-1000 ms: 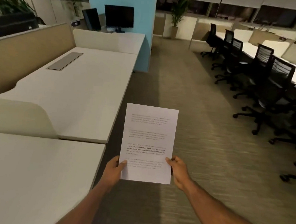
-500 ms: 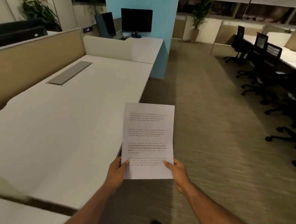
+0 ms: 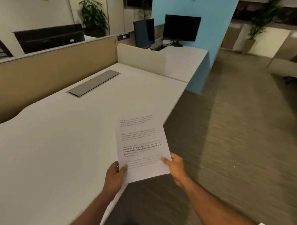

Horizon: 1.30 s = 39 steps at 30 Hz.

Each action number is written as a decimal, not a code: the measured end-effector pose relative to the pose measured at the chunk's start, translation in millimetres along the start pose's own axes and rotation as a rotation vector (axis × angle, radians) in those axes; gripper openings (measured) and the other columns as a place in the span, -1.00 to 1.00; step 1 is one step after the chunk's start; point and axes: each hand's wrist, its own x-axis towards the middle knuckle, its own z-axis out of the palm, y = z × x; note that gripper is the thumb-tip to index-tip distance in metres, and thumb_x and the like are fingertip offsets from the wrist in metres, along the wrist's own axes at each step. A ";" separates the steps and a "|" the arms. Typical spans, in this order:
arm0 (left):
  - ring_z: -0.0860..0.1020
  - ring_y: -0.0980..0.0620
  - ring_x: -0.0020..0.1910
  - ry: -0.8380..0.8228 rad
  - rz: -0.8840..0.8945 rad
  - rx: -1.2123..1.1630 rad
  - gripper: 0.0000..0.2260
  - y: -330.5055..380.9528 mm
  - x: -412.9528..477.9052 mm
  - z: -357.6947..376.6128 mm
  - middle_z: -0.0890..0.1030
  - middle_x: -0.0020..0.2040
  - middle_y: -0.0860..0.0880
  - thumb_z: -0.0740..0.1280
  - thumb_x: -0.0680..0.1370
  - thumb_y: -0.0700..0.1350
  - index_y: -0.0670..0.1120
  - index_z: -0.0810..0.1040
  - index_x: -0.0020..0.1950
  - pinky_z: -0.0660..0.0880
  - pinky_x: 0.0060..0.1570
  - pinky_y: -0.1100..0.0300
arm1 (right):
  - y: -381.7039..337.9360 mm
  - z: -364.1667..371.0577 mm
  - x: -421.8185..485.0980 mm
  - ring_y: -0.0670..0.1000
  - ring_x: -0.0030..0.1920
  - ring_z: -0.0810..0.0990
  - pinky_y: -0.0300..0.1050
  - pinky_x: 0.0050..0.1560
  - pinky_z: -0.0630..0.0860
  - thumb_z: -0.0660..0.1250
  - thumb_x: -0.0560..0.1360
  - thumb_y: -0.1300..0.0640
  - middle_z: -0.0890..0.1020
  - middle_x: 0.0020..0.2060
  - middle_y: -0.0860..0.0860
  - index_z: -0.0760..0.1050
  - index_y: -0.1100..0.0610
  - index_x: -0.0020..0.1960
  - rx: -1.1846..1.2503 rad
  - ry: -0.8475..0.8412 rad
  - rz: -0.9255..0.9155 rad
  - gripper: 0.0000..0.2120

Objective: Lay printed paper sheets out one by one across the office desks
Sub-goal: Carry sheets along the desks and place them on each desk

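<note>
From the head camera, the left hand (image 3: 114, 176) and the right hand (image 3: 175, 168) both pinch the bottom corners of a printed paper sheet (image 3: 140, 146), thumbs on top and fingers curled under it. The sheet hangs over the right edge of the big white desk (image 3: 55, 150), its top part above the desk and its bottom right corner out over the carpet floor (image 3: 238, 144).
</note>
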 end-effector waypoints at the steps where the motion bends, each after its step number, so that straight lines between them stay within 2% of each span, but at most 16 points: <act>1: 0.63 0.07 0.01 0.020 -0.008 -0.001 -0.88 2.7 17.1 1.2 0.62 0.07 0.12 0.30 0.61 -0.06 0.00 0.50 0.14 0.56 -0.18 0.29 | -4.8 3.9 21.2 0.10 -0.05 0.70 -0.10 -0.16 0.65 0.38 0.53 0.29 0.70 -0.01 0.10 0.57 0.16 0.05 -0.011 -0.023 0.003 -0.88; 5: 0.63 0.03 0.02 0.108 0.002 -0.044 -0.86 12.4 94.5 0.3 0.64 0.05 0.09 0.32 0.60 -0.11 -0.04 0.52 0.16 0.54 -0.14 0.23 | -25.5 27.2 107.8 0.09 -0.04 0.69 -0.12 -0.15 0.64 0.39 0.52 0.29 0.70 0.02 0.12 0.57 0.22 0.11 -0.050 -0.093 -0.011 -0.83; 8: 0.63 0.03 -0.09 0.216 -0.029 -0.138 -0.85 22.7 145.0 -4.2 0.65 -0.02 0.02 0.32 0.60 -0.13 -0.09 0.51 0.16 0.50 -0.22 0.23 | -43.2 47.5 160.8 0.08 0.00 0.68 -0.10 -0.04 0.65 0.39 0.52 0.28 0.69 0.03 0.10 0.58 0.15 0.07 -0.090 -0.145 0.002 -0.85; 11: 0.60 -0.02 -0.17 0.295 -0.043 -0.181 -0.80 35.1 187.8 -17.0 0.66 -0.06 -0.04 0.32 0.60 -0.15 -0.10 0.50 0.22 0.52 -0.22 0.11 | -66.0 69.2 204.9 0.05 0.02 0.68 -0.07 0.06 0.63 0.39 0.53 0.24 0.70 0.01 0.04 0.59 0.07 0.03 -0.138 -0.257 -0.012 -0.88; 14: 0.59 -0.05 -0.14 0.380 -0.057 -0.144 -0.67 39.5 223.6 -27.0 0.63 -0.02 -0.10 0.34 0.58 -0.16 -0.13 0.44 0.34 0.56 -0.13 -0.01 | -89.2 91.8 248.6 0.07 0.02 0.68 -0.02 0.11 0.61 0.38 0.54 0.22 0.69 -0.02 0.01 0.60 0.05 0.01 -0.214 -0.341 -0.034 -0.90; 16: 0.59 -0.04 -0.12 0.457 -0.056 -0.139 -0.68 41.1 238.7 -34.1 0.61 0.04 -0.12 0.36 0.57 -0.17 -0.10 0.43 0.32 0.58 -0.12 -0.01 | -96.2 109.3 275.3 0.08 0.03 0.67 0.00 0.12 0.61 0.39 0.54 0.22 0.69 0.01 0.05 0.60 0.09 0.03 -0.248 -0.394 -0.034 -0.90; 18: 0.60 -0.06 -0.03 0.496 -0.056 -0.109 -0.67 43.6 250.4 -38.8 0.59 0.11 -0.11 0.38 0.56 -0.17 -0.03 0.41 0.28 0.58 -0.06 0.00 | -100.0 126.3 300.0 0.04 0.00 0.67 -0.07 0.08 0.62 0.39 0.53 0.23 0.69 0.01 0.05 0.60 0.12 0.07 -0.276 -0.444 -0.035 -0.87; 20: 0.58 -0.07 0.06 0.509 -0.075 -0.002 -0.61 43.8 260.8 -41.4 0.56 0.20 -0.09 0.41 0.54 -0.16 -0.05 0.40 0.33 0.50 0.04 0.08 | -102.6 141.4 323.3 0.03 -0.04 0.67 -0.14 0.01 0.61 0.40 0.52 0.24 0.69 0.00 0.06 0.60 0.14 0.06 -0.311 -0.479 -0.036 -0.88; 22: 0.53 -0.05 0.21 0.535 -0.055 0.228 -0.50 39.8 268.4 -43.1 0.50 0.34 -0.09 0.41 0.53 -0.02 -0.09 0.38 0.41 0.43 0.16 0.11 | -102.7 156.1 348.1 0.02 -0.08 0.67 -0.18 -0.06 0.60 0.40 0.52 0.24 0.69 0.00 0.08 0.61 0.13 0.04 -0.358 -0.523 -0.036 -0.89; 24: 0.41 -0.01 0.40 0.546 -0.065 0.528 -0.33 36.9 275.0 -44.7 0.40 0.46 -0.01 0.26 0.47 0.30 -0.03 0.34 0.48 0.32 0.32 0.04 | -103.0 170.1 371.8 -0.01 -0.11 0.67 -0.21 -0.11 0.60 0.41 0.51 0.24 0.70 -0.01 0.08 0.61 0.13 0.03 -0.395 -0.578 -0.039 -0.90; 26: 0.22 0.05 0.53 0.509 -0.141 0.713 -0.19 34.1 285.0 -42.3 0.26 0.55 0.05 0.03 0.37 0.46 0.07 0.27 0.53 0.16 0.45 -0.02 | -103.4 180.7 396.2 0.00 -0.11 0.67 -0.16 -0.09 0.59 0.41 0.51 0.23 0.70 -0.01 0.09 0.62 0.13 0.01 -0.435 -0.622 -0.047 -0.91; 29: -0.07 0.03 0.59 0.422 -0.256 0.819 -0.21 34.1 297.5 -27.3 0.01 0.61 0.10 0.02 0.38 0.46 0.16 0.15 0.56 -0.11 0.50 -0.14 | -104.9 193.4 428.5 0.01 -0.09 0.67 -0.12 -0.08 0.59 0.42 0.50 0.20 0.70 -0.01 0.07 0.61 0.14 0.00 -0.513 -0.696 -0.075 -0.91; 32: -0.19 -0.02 0.59 0.417 -0.329 0.896 -0.16 35.6 309.6 -18.8 -0.12 0.61 0.12 -0.05 0.35 0.50 0.16 0.07 0.58 -0.21 0.47 -0.25 | -107.5 203.3 457.6 0.05 -0.04 0.66 0.00 0.03 0.60 0.47 0.47 0.13 0.69 -0.01 0.06 0.59 0.17 0.04 -0.636 -0.738 -0.141 -0.82; 36: -0.22 -0.05 0.58 0.449 -0.369 0.960 -0.02 36.0 316.4 -9.1 -0.16 0.61 0.13 -0.18 0.26 0.61 0.14 0.00 0.59 -0.23 0.44 -0.29 | -108.3 202.5 480.1 0.03 -0.12 0.60 -0.21 -0.12 0.46 0.51 0.42 0.02 0.62 -0.17 0.02 0.54 0.17 0.12 -0.823 -0.740 -0.324 -0.63; 37: -0.22 -0.05 0.59 0.466 -0.365 0.960 -0.03 35.7 317.0 -6.9 -0.15 0.61 0.14 -0.20 0.26 0.58 0.14 0.00 0.59 -0.23 0.44 -0.28 | -107.3 201.8 485.0 0.02 -0.09 0.58 -0.21 -0.08 0.44 0.52 0.41 0.00 0.60 -0.14 0.03 0.51 0.16 0.18 -0.860 -0.733 -0.397 -0.57; 39: -0.21 -0.04 0.59 0.498 -0.354 0.958 -0.06 33.7 317.4 -4.8 -0.14 0.61 0.14 -0.20 0.28 0.55 0.15 0.01 0.59 -0.24 0.45 -0.28 | -105.0 201.8 492.5 0.06 0.15 0.51 -0.10 0.15 0.40 0.49 0.41 -0.09 0.53 0.11 0.05 0.44 0.12 0.32 -0.975 -0.736 -0.585 -0.43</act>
